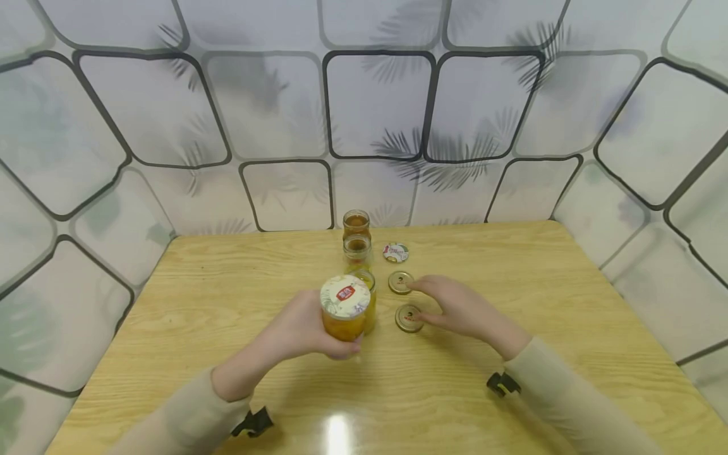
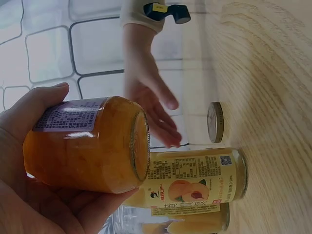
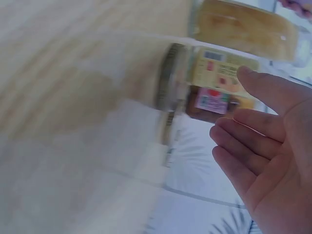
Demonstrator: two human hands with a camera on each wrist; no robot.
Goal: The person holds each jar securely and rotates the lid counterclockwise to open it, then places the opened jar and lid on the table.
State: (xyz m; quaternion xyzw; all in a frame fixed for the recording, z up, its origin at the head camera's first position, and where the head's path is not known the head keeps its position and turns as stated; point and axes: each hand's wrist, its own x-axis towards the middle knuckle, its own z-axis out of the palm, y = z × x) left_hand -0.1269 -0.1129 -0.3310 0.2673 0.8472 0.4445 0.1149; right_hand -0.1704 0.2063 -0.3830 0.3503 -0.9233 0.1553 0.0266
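My left hand grips a glass jar of orange fruit, lifted off the table, with a patterned pale lid on it. Just behind it stands a lidless jar with a peach label, partly hidden in the head view. My right hand hovers with extended, relaxed fingers over the right side, near two gold lids: a nearer lid and a farther lid. Both wrist views show that hand apart from the lids and holding nothing.
Farther back, a lidless jar and another with brown contents continue the row. A patterned lid lies beside them on the wooden table. Patterned fabric walls rise behind the table and along its sides.
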